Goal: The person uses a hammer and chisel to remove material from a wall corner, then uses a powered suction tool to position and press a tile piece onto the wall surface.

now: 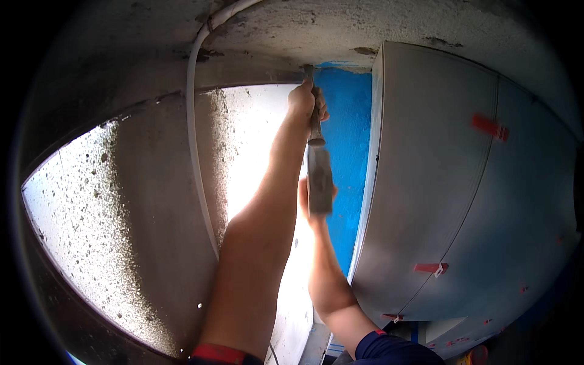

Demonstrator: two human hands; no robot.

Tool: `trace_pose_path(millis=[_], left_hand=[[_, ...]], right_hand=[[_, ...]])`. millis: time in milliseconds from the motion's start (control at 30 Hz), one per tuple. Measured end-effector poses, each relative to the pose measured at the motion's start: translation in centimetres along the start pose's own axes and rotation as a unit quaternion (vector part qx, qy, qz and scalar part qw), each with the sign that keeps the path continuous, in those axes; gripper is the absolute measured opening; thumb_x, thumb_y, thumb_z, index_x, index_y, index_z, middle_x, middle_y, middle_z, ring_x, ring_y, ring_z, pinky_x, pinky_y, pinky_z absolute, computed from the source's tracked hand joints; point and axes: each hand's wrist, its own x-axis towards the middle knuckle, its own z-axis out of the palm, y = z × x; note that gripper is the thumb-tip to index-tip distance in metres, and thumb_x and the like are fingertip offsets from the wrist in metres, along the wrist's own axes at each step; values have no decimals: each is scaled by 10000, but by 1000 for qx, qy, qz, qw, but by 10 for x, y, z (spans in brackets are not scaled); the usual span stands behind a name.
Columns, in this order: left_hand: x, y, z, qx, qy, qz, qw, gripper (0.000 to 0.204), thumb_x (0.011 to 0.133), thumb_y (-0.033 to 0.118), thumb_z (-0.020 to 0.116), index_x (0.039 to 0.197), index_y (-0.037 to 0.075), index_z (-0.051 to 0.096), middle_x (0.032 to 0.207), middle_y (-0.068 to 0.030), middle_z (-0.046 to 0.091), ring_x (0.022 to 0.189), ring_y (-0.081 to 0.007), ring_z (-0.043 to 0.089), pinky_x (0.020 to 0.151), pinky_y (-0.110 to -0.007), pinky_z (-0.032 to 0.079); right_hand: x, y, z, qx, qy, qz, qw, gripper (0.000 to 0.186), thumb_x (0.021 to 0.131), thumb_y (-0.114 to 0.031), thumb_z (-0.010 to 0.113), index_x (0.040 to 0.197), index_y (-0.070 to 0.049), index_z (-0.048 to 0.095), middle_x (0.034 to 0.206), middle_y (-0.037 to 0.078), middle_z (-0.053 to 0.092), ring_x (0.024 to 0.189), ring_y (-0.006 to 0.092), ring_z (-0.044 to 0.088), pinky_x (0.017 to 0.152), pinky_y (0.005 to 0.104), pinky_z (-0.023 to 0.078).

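Observation:
My left hand [302, 100] is raised high, its fingers wrapped round a chisel [316, 129]. The chisel's flat blade points up to where the wall meets the rough ceiling, at the top of a blue-coated strip [347, 140]. Just beneath the chisel's butt end is a hammer [319, 181] with a blocky grey head, a little smeared by motion. My right hand [303, 193] is closed on the hammer, partly hidden behind its head. A narrow gap seems to separate the hammer head from the chisel.
Large grey tiles [426, 158] cover the right wall, with red wedges [431, 268] and clips in their joints. Bright, speckled panes [79, 201] are at the left. A white pipe [192, 115] bends down from the concrete ceiling [340, 30]. A bucket-like container [477, 356] stands low at right.

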Motion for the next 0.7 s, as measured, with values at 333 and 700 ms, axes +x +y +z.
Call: trace_pose_path(millis=[333,700], left_hand=[[15,17,-15,17,-2,18,1000,347,1024,302,316,757,106,421,510,-19,368,396,-165,317,397,-342,262],[-42,-6,8,50,69,25,996,434,1038,408,360,757,93,464,501,-3,378,407,-145,331,461,-333,323]], right_hand=[[10,-9,13,36,-59,115,991,128,835,-96,669,907,-6,613,722,110,656,652,122,623,562,280,476],[-68,-41,-17,78,11,6,997,111,835,-77,630,898,4,589,696,39,582,627,98,506,527,263,405]])
